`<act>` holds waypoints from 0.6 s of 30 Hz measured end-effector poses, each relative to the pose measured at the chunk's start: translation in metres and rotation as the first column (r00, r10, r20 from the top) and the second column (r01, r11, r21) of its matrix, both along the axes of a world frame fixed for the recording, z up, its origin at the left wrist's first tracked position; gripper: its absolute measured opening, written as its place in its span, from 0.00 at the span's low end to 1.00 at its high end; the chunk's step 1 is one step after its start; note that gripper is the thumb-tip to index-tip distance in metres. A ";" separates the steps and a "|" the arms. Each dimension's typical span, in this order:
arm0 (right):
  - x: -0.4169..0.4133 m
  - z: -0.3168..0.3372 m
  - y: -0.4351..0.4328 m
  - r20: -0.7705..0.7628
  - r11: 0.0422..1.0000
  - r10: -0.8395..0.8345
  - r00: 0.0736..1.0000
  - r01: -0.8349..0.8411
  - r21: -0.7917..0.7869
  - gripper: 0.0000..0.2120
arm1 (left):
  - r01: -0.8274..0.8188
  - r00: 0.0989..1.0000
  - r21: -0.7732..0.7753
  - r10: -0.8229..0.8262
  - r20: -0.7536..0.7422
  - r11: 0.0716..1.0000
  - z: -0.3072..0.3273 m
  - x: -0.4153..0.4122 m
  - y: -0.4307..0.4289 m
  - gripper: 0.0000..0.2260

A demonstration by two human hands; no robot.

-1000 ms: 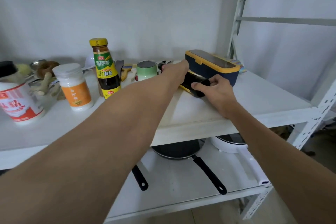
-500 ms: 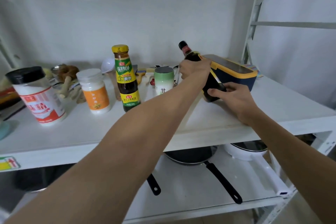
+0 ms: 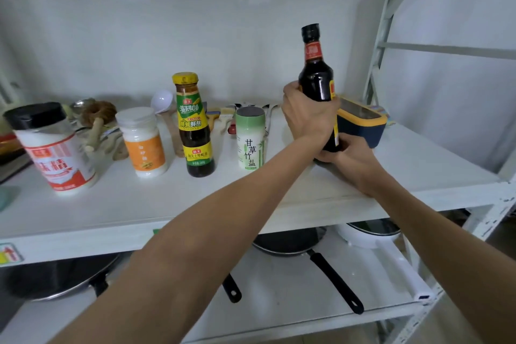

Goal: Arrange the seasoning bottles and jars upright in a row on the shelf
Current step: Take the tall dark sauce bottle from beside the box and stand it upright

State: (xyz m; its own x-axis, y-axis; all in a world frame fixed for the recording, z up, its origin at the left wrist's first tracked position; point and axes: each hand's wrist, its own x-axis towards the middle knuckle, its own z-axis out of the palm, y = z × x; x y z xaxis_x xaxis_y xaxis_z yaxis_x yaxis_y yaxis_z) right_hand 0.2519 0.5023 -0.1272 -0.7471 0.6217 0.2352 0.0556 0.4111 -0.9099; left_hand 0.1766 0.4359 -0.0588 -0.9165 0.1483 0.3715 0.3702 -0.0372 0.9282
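A tall dark sauce bottle [image 3: 317, 75] with a black cap and red neck label stands nearly upright on the white shelf [image 3: 139, 198]. My left hand [image 3: 307, 114] wraps its middle, and my right hand [image 3: 346, 155] grips its base. To its left stand, in a row, a green-white salt can [image 3: 250, 139], a yellow-capped sauce bottle [image 3: 194, 126], a white jar with an orange label [image 3: 143, 142] and a large black-lidded jar with a red label [image 3: 53, 148].
A navy and yellow box [image 3: 363, 124] sits just behind the held bottle. Spoons, brushes and a wooden tool lie along the shelf's back. Pans [image 3: 290, 243] with black handles rest on the lower shelf. The rack's upright post [image 3: 382, 36] rises at the right.
The dark bottle lay on its side next to the box a second ago; both hands have raised it to upright. The view has shifted, so more of the left shelf shows.
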 end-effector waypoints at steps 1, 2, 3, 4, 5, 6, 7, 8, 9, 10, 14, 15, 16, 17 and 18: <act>0.000 -0.001 -0.002 0.016 0.999 -0.004 1.000 0.003 0.038 0.10 | 0.006 0.999 -0.015 -0.007 -0.031 1.000 -0.001 0.003 0.001 0.31; -0.001 0.000 -0.004 0.023 0.997 -0.002 1.000 0.001 0.078 0.09 | 0.008 0.998 -0.037 -0.010 -0.065 0.999 -0.002 0.007 0.002 0.31; 0.000 0.001 -0.006 0.035 0.994 -0.002 0.999 -0.001 0.107 0.07 | 0.007 0.995 -0.054 -0.012 -0.102 0.999 -0.004 0.010 0.002 0.32; 0.000 0.002 -0.007 0.042 0.992 0.001 0.999 -0.006 0.124 0.07 | 0.003 0.991 -0.066 -0.012 -0.135 0.998 -0.006 0.013 0.001 0.31; 0.000 0.002 -0.007 0.047 0.991 -0.004 0.999 -0.002 0.135 0.06 | -0.001 0.987 -0.068 -0.010 -0.161 0.998 -0.008 0.015 0.001 0.31; 0.000 0.001 -0.006 0.055 0.990 -0.012 0.998 0.004 0.142 0.06 | -0.009 0.984 -0.063 -0.002 -0.178 0.998 -0.011 0.016 0.000 0.31; 0.000 0.002 -0.006 0.060 0.989 -0.018 0.998 0.009 0.149 0.07 | -0.021 0.983 -0.053 0.010 -0.186 0.998 -0.013 0.016 -0.001 0.31; 0.000 0.002 -0.006 0.065 0.988 -0.018 0.998 0.008 0.155 0.08 | -0.029 0.982 -0.046 0.020 -0.188 0.999 -0.014 0.016 -0.003 0.31; 0.000 0.002 -0.006 0.069 0.987 -0.015 0.997 0.004 0.158 0.09 | -0.032 0.982 -0.045 0.023 -0.188 0.998 -0.013 0.015 -0.005 0.32; 0.000 0.002 -0.006 0.073 0.987 -0.010 0.997 -0.002 0.163 0.10 | -0.027 0.983 -0.052 0.018 -0.181 0.998 -0.012 0.014 -0.007 0.32; -0.001 0.002 -0.008 0.107 0.987 -0.003 0.994 -0.014 0.163 0.13 | 0.028 0.985 -0.073 -0.040 -0.166 0.997 -0.010 0.014 -0.011 0.33; 0.000 0.003 -0.008 0.119 0.987 -0.007 0.993 -0.012 0.162 0.15 | 0.048 0.983 -0.079 -0.061 -0.171 0.996 -0.010 0.014 -0.011 0.34; 0.000 0.004 -0.008 0.121 0.988 -0.005 0.993 -0.014 0.157 0.18 | 0.077 0.981 -0.088 -0.092 -0.173 0.993 -0.011 0.014 -0.013 0.35; 0.001 0.004 -0.008 0.121 0.990 -0.003 0.993 -0.015 0.143 0.20 | 0.115 0.977 -0.099 -0.131 -0.169 0.988 -0.012 0.014 -0.017 0.36; 0.001 0.004 -0.007 0.111 0.992 0.008 0.994 -0.022 0.125 0.21 | 0.154 0.973 -0.107 -0.170 -0.154 0.982 -0.013 0.014 -0.021 0.35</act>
State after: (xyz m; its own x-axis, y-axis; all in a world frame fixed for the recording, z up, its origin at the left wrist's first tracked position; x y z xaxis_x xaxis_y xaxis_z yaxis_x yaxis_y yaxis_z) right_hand 0.2527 0.4951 -0.1235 -0.7821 0.5806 0.2264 0.1455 0.5234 -0.8396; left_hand 0.1910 0.4153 -0.0714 -0.8062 0.3311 0.4903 0.5120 -0.0250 0.8586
